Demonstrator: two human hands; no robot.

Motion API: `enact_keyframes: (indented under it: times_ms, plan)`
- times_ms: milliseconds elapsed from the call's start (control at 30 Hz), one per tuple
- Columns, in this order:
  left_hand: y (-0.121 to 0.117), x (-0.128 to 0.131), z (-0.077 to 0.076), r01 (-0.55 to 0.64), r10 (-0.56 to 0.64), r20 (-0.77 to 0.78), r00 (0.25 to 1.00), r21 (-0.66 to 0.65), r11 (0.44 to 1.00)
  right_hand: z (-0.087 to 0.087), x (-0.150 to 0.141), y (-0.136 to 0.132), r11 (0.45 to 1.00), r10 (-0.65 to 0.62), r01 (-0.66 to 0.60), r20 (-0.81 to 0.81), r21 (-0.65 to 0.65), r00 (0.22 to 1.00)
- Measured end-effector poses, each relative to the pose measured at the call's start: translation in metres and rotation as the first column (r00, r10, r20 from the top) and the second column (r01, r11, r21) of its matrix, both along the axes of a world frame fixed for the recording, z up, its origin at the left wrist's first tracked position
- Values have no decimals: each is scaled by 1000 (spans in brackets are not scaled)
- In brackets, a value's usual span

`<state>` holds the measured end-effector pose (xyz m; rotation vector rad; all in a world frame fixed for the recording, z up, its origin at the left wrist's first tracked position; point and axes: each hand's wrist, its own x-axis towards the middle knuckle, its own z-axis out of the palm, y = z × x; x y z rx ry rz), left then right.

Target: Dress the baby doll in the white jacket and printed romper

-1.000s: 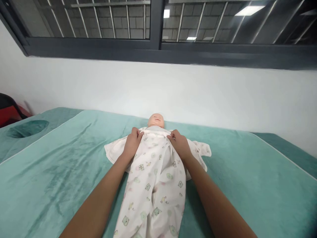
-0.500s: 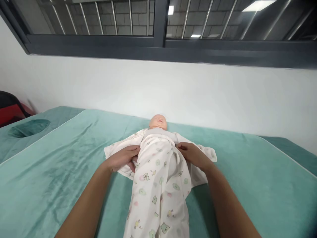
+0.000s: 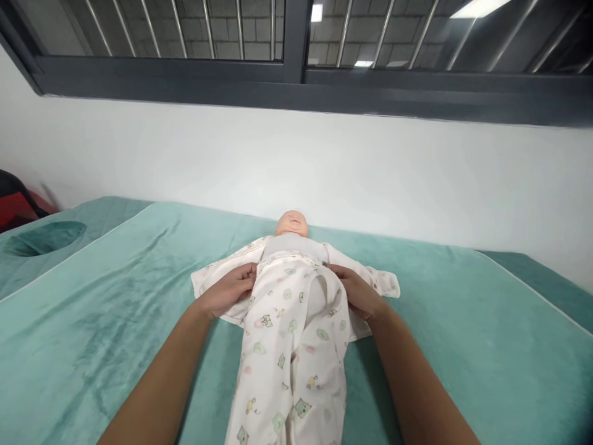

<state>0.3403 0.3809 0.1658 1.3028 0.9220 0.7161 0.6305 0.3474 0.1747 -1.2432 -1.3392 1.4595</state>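
Observation:
A baby doll (image 3: pixel 291 224) lies on its back on a teal bed cover (image 3: pixel 115 309), head toward the wall. It wears white trousers (image 3: pixel 287 346) printed with small animals, and an open white jacket (image 3: pixel 217 281) is spread beneath it. My left hand (image 3: pixel 229 290) is closed on the left side of the trousers' waistband at the doll's hip. On the waistband's right side my right hand (image 3: pixel 354 292) grips in the same way. The doll's grey chest shows above the waistband.
A white wall and a dark-framed barred window rise behind the bed. A second teal-covered surface with a round face hole (image 3: pixel 44 238) adjoins on the left. A red and black object (image 3: pixel 13 204) sits at the far left edge.
Both hands have slid down from the doll's upper chest to its hips with the waistband, which uncovered the grey chest. The camera view has shifted slightly.

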Motion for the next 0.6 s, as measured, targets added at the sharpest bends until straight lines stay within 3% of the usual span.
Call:
enact_keyframes:
  times_ms: [200,333,600]
  plan:
    - [-2,7,-2,-127,127,3,992,42,991,-6,-5,5,981,-128,133,-44,143,991]
    - [-4,10,1,-149,149,9,989,12,989,-6,-7,6,990,-105,115,-115,86,988]
    - [-8,8,7,-70,71,-22,997,24,997,-11,6,8,1000,-9,9,2,-5,1000]
